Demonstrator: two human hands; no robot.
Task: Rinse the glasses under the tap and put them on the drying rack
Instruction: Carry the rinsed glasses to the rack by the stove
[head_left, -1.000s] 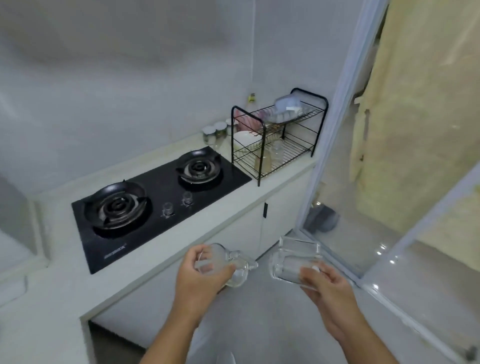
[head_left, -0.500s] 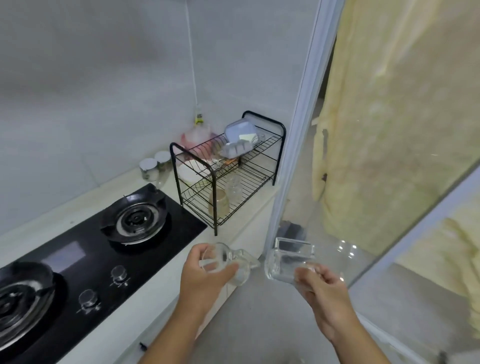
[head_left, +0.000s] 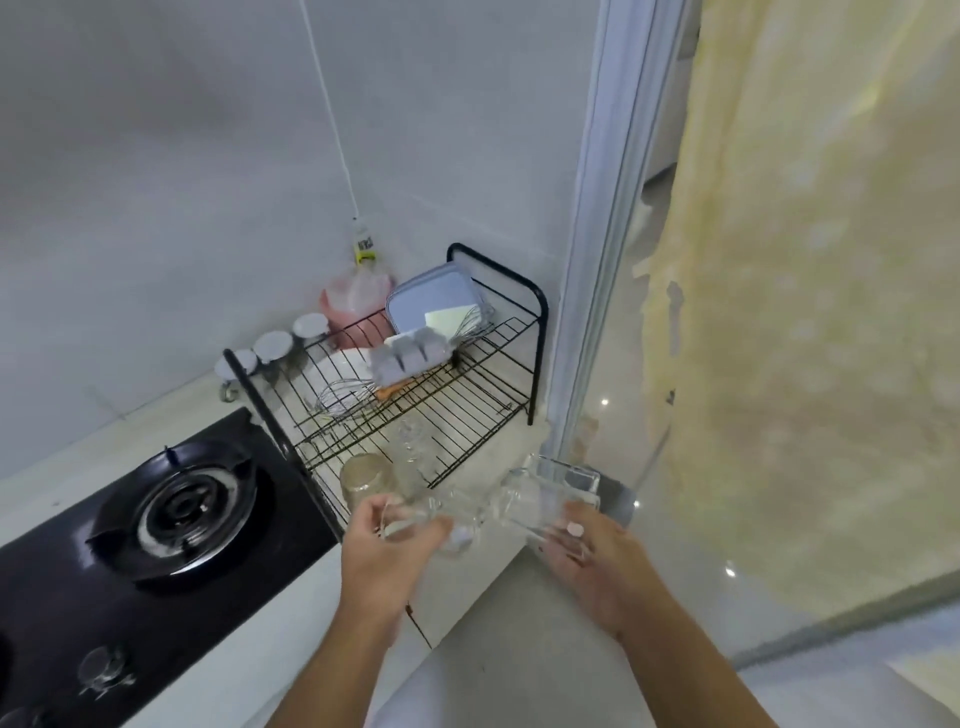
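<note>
My left hand (head_left: 382, 564) is curled round the round glass (head_left: 415, 522), thumb on the near side and fingers over the far side, so it lies on its side in front of my knuckles. My right hand (head_left: 597, 566) grips the square-rimmed glass (head_left: 545, 501) from below. It is tilted, its mouth pointing up and away from me toward the white door frame (head_left: 597, 260). The two glasses sit just beside each other between my hands, and the blur keeps me from telling whether they touch. Both hang over the edge of the pale counter (head_left: 270, 639), just in front of the near end of the black wire drying rack (head_left: 540, 343). On the rack's lower shelf, beyond my left fingers, stand an amber tumbler (head_left: 366, 478) and a clear ribbed glass (head_left: 415, 447), both near the glass I hold on that side. The upper shelf carries a wire whisk (head_left: 343, 397), a grey tray (head_left: 408, 353) and a bluish lid (head_left: 434, 304). To my left is the black hob with its burner (head_left: 179, 509). White-lidded jars (head_left: 272, 345) line the wall behind the rack.
</note>
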